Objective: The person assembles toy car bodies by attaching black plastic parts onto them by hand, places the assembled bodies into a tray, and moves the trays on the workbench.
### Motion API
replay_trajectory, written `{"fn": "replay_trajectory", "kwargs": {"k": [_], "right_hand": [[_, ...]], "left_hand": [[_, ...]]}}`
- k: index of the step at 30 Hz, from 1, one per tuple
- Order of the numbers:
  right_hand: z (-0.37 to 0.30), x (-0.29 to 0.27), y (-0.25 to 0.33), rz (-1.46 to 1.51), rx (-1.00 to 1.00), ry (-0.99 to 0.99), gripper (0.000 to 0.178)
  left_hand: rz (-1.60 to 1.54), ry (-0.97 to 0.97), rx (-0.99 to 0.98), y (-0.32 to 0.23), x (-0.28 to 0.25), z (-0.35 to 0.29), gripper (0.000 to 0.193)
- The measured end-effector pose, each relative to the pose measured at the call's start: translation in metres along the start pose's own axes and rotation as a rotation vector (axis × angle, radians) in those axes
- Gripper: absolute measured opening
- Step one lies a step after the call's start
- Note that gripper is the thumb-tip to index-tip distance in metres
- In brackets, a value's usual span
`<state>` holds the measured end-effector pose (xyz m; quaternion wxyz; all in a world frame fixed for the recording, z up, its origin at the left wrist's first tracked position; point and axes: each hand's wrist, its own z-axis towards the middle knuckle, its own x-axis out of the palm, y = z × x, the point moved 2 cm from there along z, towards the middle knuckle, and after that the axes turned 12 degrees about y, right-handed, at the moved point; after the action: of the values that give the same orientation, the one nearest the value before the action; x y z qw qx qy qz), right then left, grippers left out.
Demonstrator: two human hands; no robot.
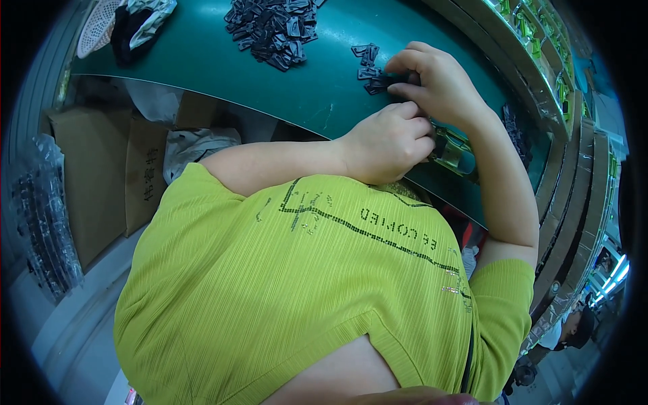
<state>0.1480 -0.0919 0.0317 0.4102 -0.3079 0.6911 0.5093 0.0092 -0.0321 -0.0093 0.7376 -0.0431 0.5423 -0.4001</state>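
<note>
My left hand is curled into a fist at the near edge of the green table, closed on a small greenish metal piece that sticks out to its right. Just beyond it, my right hand pinches a small black part against the tabletop. A few more black parts lie beside the fingertips. Farther left on the table sits a heap of the same black parts. My yellow-green shirt fills the lower half of the view.
Cardboard boxes and a clear bag of dark parts stand under the table at the left. A white perforated basket and a black-and-white cloth lie at the table's far left. Curved racks run along the right; another person is at the lower right.
</note>
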Motion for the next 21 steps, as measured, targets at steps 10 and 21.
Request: {"fn": "replay_trajectory", "kwargs": {"k": [10,21], "right_hand": [[0.001,0.001,-0.009,0.287,0.169,0.14,0.014],[-0.037,-0.025,-0.041,0.579,0.265,-0.037,0.013]], "left_hand": [[-0.026,-0.01,-0.016,0.003,-0.001,0.003,0.014],[-0.054,-0.028,0.016,0.001,-0.009,0.007,0.019]]}}
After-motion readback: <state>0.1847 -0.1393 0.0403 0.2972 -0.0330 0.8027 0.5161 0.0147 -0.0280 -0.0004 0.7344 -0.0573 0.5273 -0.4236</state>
